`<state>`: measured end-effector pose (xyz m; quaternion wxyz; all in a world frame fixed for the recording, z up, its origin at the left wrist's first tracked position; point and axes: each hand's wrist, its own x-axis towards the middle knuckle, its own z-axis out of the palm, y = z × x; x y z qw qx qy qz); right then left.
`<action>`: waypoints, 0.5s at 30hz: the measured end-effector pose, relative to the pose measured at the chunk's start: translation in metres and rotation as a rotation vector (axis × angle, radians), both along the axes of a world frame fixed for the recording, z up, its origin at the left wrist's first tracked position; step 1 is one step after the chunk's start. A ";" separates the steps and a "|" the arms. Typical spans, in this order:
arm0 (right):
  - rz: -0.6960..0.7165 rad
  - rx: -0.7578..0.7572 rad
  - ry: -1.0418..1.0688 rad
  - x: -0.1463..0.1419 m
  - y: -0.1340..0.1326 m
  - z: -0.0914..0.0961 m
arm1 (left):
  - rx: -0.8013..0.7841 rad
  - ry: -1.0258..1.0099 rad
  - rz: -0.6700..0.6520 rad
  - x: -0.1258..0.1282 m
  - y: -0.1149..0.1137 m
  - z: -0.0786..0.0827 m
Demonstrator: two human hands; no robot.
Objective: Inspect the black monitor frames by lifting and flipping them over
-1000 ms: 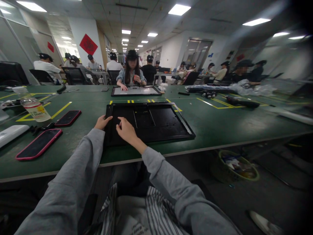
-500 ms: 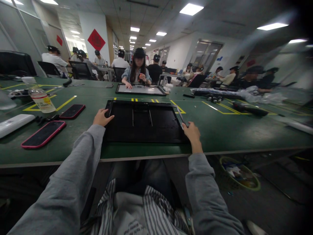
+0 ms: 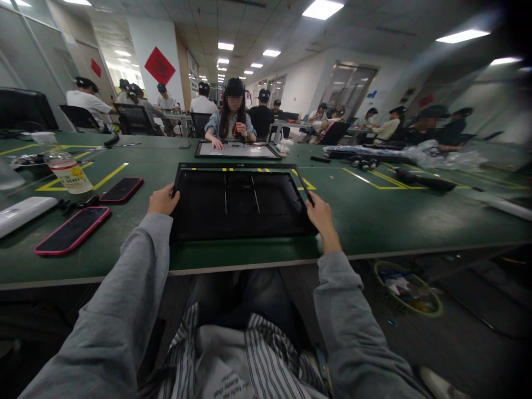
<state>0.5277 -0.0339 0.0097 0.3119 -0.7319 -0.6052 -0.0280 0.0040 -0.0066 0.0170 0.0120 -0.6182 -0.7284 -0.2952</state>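
In front of me on the green table lies a black monitor back cover (image 3: 274,224), with two light strips running across its middle. A thin black bezel frame (image 3: 210,165) is held over it; its far edge stands off the cover, and table with yellow tape shows through the gap. My left hand (image 3: 163,200) is closed on the frame's left side. My right hand (image 3: 321,213) grips the right side, thumb near the inner edge. Where the frame's near edge meets the cover is too dark to make out.
At left are two phones, the nearer one (image 3: 72,230) red-cased, a drink bottle (image 3: 68,173) and a white device (image 3: 25,213). Across the table a person works on another panel (image 3: 239,149). A dark power tool (image 3: 424,180) and plastic wrap lie right. A basket (image 3: 409,288) stands below.
The bezel frame's far edge has risen off the cover, opening a gap. My left hand has moved slightly left and up, now closed on the frame's side; my right hand has risen slightly.
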 end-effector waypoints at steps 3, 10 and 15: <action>0.040 -0.019 0.033 -0.002 0.006 -0.007 | -0.044 0.002 0.000 -0.006 0.001 -0.004; 0.163 -0.036 0.243 0.012 0.011 -0.026 | -0.055 -0.116 -0.014 -0.009 0.004 -0.010; 0.155 -0.061 0.240 0.011 0.012 -0.026 | -0.081 -0.156 -0.036 -0.011 0.008 -0.015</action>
